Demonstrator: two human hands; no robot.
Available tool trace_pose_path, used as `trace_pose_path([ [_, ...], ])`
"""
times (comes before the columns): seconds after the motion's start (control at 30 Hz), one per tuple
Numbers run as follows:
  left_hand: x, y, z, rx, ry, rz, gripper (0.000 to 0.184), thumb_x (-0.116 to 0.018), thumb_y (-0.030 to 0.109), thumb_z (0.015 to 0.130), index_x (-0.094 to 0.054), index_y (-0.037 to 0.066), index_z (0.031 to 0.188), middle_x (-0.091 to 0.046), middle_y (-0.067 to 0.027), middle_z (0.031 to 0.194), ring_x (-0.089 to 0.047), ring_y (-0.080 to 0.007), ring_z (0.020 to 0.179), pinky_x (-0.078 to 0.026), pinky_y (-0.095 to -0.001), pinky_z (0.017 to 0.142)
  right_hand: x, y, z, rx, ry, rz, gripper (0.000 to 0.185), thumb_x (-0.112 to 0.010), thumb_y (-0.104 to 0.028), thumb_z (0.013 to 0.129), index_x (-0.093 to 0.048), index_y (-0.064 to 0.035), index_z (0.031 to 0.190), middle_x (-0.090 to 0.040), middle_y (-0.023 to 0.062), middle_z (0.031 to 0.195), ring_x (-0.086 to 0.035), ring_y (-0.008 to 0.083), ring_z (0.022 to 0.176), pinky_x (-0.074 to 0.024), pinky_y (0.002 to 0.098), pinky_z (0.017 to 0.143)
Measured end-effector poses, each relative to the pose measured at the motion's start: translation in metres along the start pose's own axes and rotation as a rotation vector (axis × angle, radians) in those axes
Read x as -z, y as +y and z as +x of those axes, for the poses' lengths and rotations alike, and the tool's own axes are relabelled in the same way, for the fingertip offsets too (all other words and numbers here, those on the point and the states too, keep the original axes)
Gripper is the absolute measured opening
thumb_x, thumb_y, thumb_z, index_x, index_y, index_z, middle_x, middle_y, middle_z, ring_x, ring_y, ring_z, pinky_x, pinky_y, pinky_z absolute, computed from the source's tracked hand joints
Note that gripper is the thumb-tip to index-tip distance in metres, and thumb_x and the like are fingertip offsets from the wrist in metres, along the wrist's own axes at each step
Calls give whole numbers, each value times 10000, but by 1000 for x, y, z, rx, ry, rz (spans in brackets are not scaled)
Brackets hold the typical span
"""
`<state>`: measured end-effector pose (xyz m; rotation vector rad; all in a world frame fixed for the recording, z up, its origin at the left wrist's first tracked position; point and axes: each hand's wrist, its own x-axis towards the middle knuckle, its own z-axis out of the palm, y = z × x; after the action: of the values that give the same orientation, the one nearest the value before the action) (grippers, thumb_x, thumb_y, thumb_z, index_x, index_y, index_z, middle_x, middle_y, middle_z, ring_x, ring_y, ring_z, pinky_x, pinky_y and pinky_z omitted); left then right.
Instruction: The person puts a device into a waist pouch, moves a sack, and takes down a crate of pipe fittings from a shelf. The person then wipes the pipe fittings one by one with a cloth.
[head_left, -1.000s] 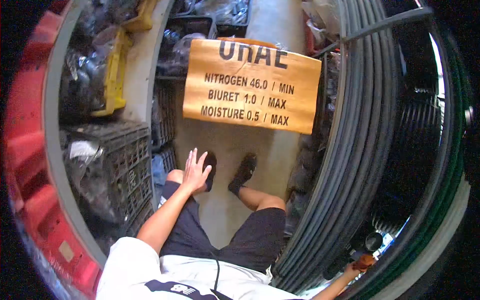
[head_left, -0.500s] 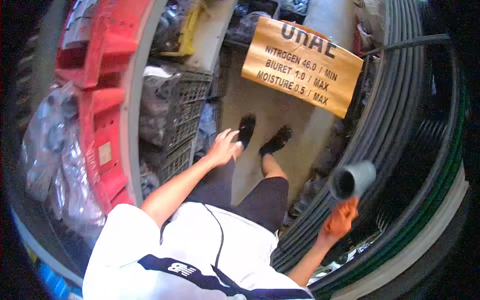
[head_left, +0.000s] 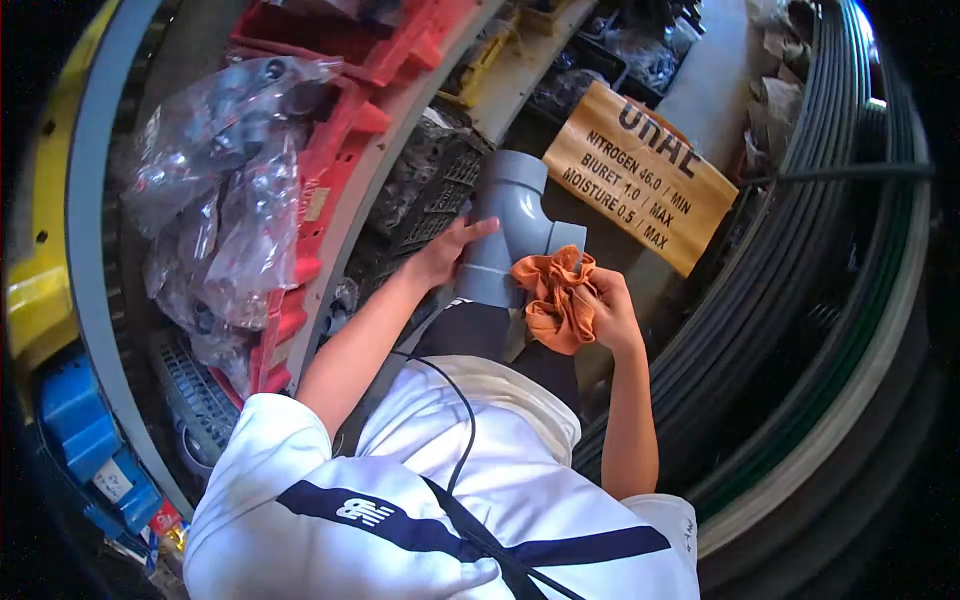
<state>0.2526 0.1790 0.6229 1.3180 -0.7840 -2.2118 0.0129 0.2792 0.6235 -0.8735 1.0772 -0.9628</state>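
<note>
A grey plastic pipe tee (head_left: 500,225) is in front of my lap, its branch pointing to the right. My left hand (head_left: 445,250) is closed on the tee's left side; some fingers are hidden behind it. In my right hand (head_left: 612,308) is a crumpled orange cloth (head_left: 556,305), pressed against the tee near the branch opening. The cloth covers part of the branch and of the lower body.
Red bins (head_left: 335,140) with plastic-bagged parts (head_left: 225,200) line the shelf at left. A black crate (head_left: 440,185) stands beyond. Long dark coiled pipes (head_left: 790,230) run along the right. A printed brown sheet (head_left: 645,180) lies ahead, and blue bins (head_left: 85,430) sit at lower left.
The grey tee has come from the far right to the middle, with my right hand and the cloth. My left hand, earlier empty, now holds the tee. The view has turned left.
</note>
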Motion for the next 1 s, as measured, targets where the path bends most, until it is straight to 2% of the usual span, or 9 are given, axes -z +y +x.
trace_pose_path([
  [0.07, 6, -1, -6, 232, -14, -140, 715, -775, 276, 697, -413, 26, 1260, -543, -88, 1083, -572, -170, 955, -513, -333, 800, -3, -19, 7, -10, -54, 1, 95, -550, -36, 876, -591, 49, 888, -583, -9, 775, -492, 49, 722, -429, 223, 649],
  [0.23, -10, 21, -35, -113, 79, 37, 585, -754, 289, 705, -518, 26, 1171, -604, -73, 1009, -592, -164, 906, -502, -318, 795, 5, -34, 10, 28, 194, -100, 150, -546, -27, 866, -621, 63, 960, -609, 19, 832, -537, 59, 756, -448, 217, 665],
  [0.37, -11, 37, -55, -505, 101, 276, 598, -772, 284, 668, -546, 33, 1160, -609, -71, 1024, -586, -171, 907, -476, -313, 835, 2, -76, 5, 131, 513, 815, 343, -488, -172, 899, -491, 2, 1196, -613, 118, 1054, -644, 203, 879, -548, 310, 736],
  [0.53, -21, 37, -63, -467, 203, 366, 611, -773, 230, 670, -518, 38, 1191, -597, -79, 1094, -569, -165, 1003, -447, -324, 896, -42, -86, 54, 51, 343, 94, 410, -546, -280, 883, -534, -9, 1191, -580, 113, 1131, -547, 198, 1080, -455, 312, 901],
  [0.63, -36, 19, -49, -588, 384, 386, 685, -762, 240, 689, -445, 34, 1259, -557, -96, 1173, -539, -175, 1073, -430, -324, 925, -105, -104, 68, 572, 224, -1019, 622, -518, -324, 892, -316, 32, 1360, -347, 294, 1343, -344, 437, 1239, -271, 464, 1041],
  [0.83, -73, 22, -76, -558, 753, 778, 734, -747, 251, 709, -389, 46, 1316, -528, -145, 1237, -533, -238, 1128, -429, -344, 930, -110, -158, 79, 808, -217, -1139, 657, -533, -348, 870, -288, -66, 1410, -238, 319, 1400, -248, 476, 1295, -245, 485, 1059],
  [0.93, -110, 31, -117, -706, 864, 546, 743, -768, 303, 681, -425, 28, 1280, -547, -137, 1186, -544, -243, 1071, -420, -365, 919, -104, -152, 106, 793, -381, -762, 654, -563, -336, 834, -341, -60, 1384, -363, 287, 1343, -362, 430, 1241, -301, 450, 1036],
  [0.97, -110, 21, -121, -671, 920, 341, 853, -849, 322, 548, -452, 0, 1230, -560, -140, 1133, -550, -240, 1037, -425, -352, 912, -109, -150, 115, 644, -393, -539, 576, -526, -345, 871, -378, -57, 1347, -560, 255, 1116, -579, 332, 1021, -440, 372, 893],
  [1.0, -113, 18, -131, -661, 973, 332, 854, -850, 325, 536, -462, -13, 1218, -570, -156, 1120, -562, -249, 1030, -432, -356, 905, -112, -159, 115, 67, -511, -414, 463, -395, -437, 933, -595, -25, 996, -603, 143, 667, -610, 228, 626, -472, 304, 617],
])
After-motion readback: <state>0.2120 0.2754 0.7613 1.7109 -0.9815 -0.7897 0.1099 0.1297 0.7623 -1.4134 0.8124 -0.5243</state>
